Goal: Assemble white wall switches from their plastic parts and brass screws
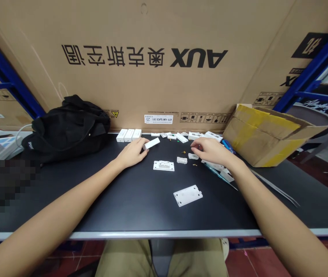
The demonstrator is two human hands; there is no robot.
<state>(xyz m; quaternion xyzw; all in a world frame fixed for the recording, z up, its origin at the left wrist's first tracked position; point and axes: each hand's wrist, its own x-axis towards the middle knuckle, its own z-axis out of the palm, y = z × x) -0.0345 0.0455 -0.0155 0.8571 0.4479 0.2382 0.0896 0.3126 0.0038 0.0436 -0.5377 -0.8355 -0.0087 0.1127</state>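
Bare forearms point(51, 207), left hand point(132, 152) pinching white plastic bar point(151, 143) (plain, oblong), right hand point(211, 151) curled, contents unclear

The white plastic bar point(151, 143) and the other white plastic parts point(164, 166) look smooth, with a little shine. The small brass pieces point(195, 164) are shiny metal. The black tabletop point(129, 200) is matt, and its front edge point(164, 234) seems grey metal. At upper left, the black bag point(71, 130) is soft cloth. The large carton point(140, 88) behind is matt brown cardboard, and the yellow tape point(263, 119) at right is glossy.
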